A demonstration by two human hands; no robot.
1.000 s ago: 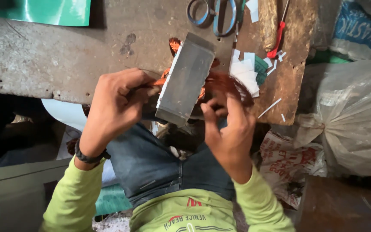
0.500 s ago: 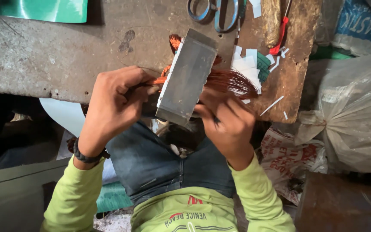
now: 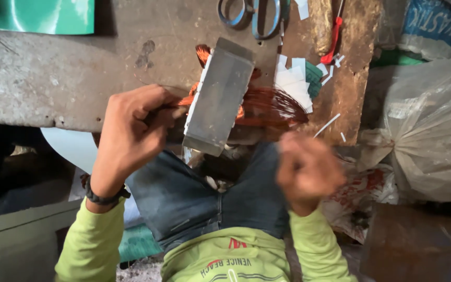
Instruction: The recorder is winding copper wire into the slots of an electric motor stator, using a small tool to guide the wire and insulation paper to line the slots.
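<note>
Pulling back from the metal block [image 3: 217, 96], the right hand [image 3: 309, 169] was fisted; left hand [image 3: 131, 133] stayed clamped beside copper coil [image 3: 272, 104]

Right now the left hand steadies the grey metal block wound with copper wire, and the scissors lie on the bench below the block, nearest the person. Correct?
Not quite. In the head view the left hand does steady the metal block with its copper wire, but the scissors lie above the block, at the bench's far side.

Dull grey metal block [image 3: 217, 96], glossy copper wire [image 3: 272, 104], rough bench [image 3: 53, 78]
</note>
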